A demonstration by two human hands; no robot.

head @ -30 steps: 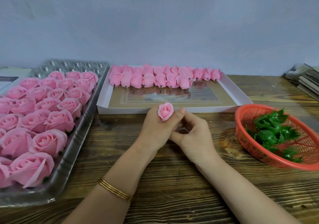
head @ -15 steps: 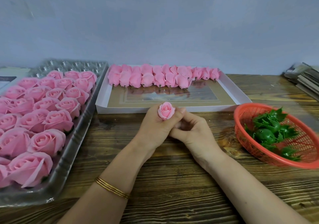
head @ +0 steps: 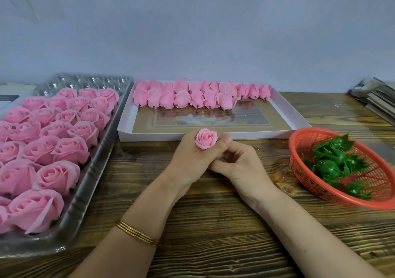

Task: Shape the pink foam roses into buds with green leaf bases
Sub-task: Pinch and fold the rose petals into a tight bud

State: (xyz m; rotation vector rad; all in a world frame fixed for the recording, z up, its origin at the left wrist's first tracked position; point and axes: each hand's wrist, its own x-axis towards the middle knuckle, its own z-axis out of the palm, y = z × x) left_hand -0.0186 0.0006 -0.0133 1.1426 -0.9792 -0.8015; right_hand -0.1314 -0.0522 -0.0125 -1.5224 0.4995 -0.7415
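- Wooden tabletop (head: 213, 235), middle: left hand (head: 190, 162) grasps a pink bud (head: 206, 138).
- Touching it, right hand (head: 241, 164) has curled fingers; whether they grasp anything cannot be told.

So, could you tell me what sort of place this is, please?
Probably a small craft workbench for assembling artificial flowers: a plastic tray of pink foam roses, a white box holding a row of finished buds, and a red basket of green leaf bases, all on a wooden table.
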